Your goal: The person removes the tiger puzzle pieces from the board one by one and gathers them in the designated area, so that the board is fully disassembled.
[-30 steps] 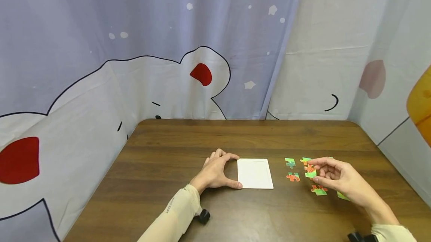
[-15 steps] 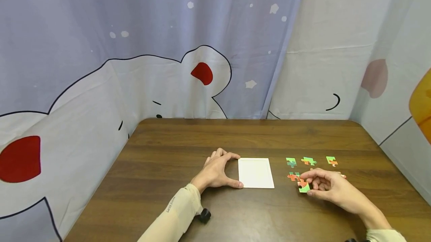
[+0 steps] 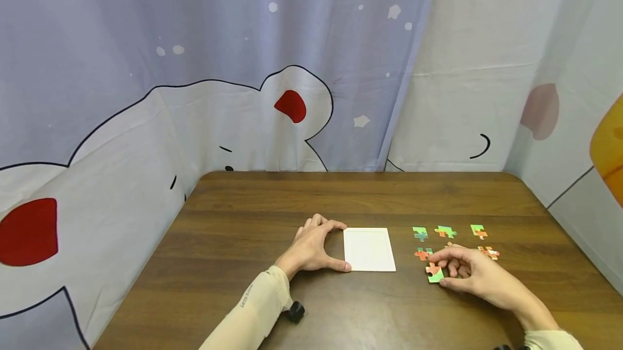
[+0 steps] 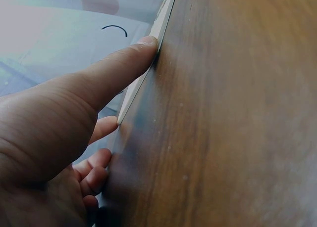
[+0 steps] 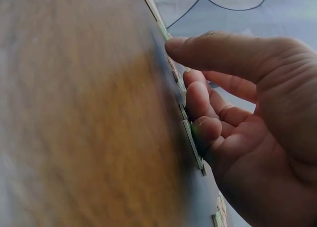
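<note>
A white square tray with a raised border (image 3: 370,250) lies flat on the table. Beside it, my left hand (image 3: 310,247) is spread, its thumb touching the near-left corner and its index finger the far-left corner; the left wrist view shows the thumb (image 4: 148,44) against the tray's edge (image 4: 131,96). My right hand (image 3: 474,274) pinches an orange-and-green jigsaw piece (image 3: 435,273) between thumb and index finger, close to the tabletop. In the right wrist view, the thumb (image 5: 213,49) is at a thin piece edge and the other fingers are curled in.
Several loose jigsaw pieces lie right of the tray: a green one (image 3: 420,233), an orange-and-green one (image 3: 445,231), one at the far right (image 3: 479,231), an orange one (image 3: 423,253) and another (image 3: 489,252). The hand partly hides one. A patterned curtain (image 3: 219,123) stands behind the wooden table (image 3: 292,193).
My right hand has moved left and toward me, bringing the jigsaw piece away from the others, then slightly further left. Pieces it covered now show. The left hand and tray stay in place.
</note>
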